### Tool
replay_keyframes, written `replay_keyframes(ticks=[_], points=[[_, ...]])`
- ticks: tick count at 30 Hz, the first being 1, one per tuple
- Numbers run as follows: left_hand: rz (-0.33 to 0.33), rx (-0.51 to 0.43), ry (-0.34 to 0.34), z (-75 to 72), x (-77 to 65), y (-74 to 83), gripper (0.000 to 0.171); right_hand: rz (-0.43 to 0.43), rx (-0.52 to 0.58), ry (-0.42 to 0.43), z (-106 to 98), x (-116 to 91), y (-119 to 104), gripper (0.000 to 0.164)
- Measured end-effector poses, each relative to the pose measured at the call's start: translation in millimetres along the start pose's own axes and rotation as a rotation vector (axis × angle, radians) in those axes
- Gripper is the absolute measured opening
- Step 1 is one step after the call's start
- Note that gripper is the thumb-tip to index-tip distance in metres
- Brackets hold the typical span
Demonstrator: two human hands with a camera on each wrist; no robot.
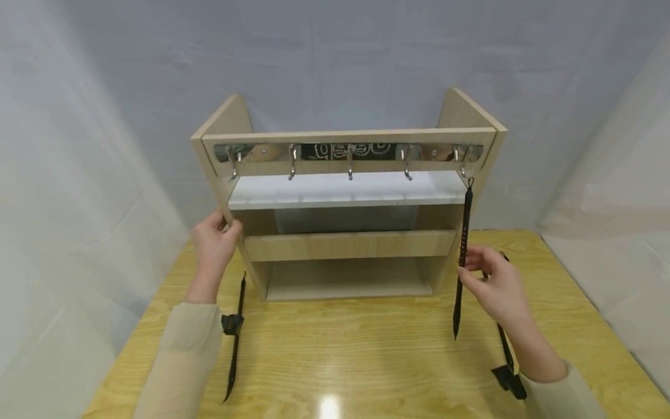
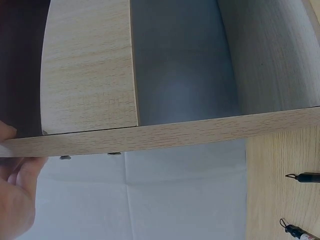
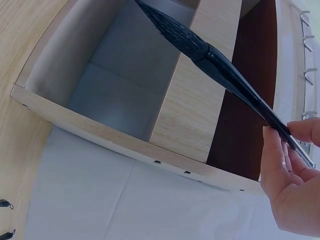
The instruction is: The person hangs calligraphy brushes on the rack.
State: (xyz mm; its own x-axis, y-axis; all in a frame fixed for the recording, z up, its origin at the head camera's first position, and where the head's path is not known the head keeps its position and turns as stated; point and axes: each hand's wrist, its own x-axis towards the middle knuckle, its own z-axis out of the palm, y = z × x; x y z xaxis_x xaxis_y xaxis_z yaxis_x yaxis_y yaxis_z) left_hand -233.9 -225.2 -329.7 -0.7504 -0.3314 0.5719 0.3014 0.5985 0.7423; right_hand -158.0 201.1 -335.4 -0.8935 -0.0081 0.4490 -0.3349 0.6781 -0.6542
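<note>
A wooden shelf unit (image 1: pixel 349 247) stands on the table, with a row of metal hooks along its upper front board. My left hand (image 1: pixel 213 238) grips the edge of its left side panel, thumb in front; the left wrist view shows this hand (image 2: pixel 17 187) at the panel edge. My right hand (image 1: pixel 494 282) pinches a black calligraphy brush (image 1: pixel 464 233) by the middle of its handle. The brush hangs tip down, its cord loop right by the lower end of the rightmost hook (image 1: pixel 464 163). Dark bristles (image 3: pixel 172 30) show in the right wrist view.
Another black brush (image 1: pixel 233 361) lies on the table left of the shelf unit. One more brush (image 1: pixel 505 346) lies at the right, partly behind my right hand. A white shelf board (image 1: pixel 348 198) sits below the hooks. Pale sheeting (image 1: pixel 345 64) hangs behind and at both sides.
</note>
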Motion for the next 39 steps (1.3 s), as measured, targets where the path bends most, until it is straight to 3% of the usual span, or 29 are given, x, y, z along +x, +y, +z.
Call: replay_keyframes(ticks=[39], points=[[-0.036, -0.015, -0.021, -1.0, -1.0, -2.9, 0.009, 0.021, 0.019, -0.025, 13.1, 11.2, 9.8, 0.031]])
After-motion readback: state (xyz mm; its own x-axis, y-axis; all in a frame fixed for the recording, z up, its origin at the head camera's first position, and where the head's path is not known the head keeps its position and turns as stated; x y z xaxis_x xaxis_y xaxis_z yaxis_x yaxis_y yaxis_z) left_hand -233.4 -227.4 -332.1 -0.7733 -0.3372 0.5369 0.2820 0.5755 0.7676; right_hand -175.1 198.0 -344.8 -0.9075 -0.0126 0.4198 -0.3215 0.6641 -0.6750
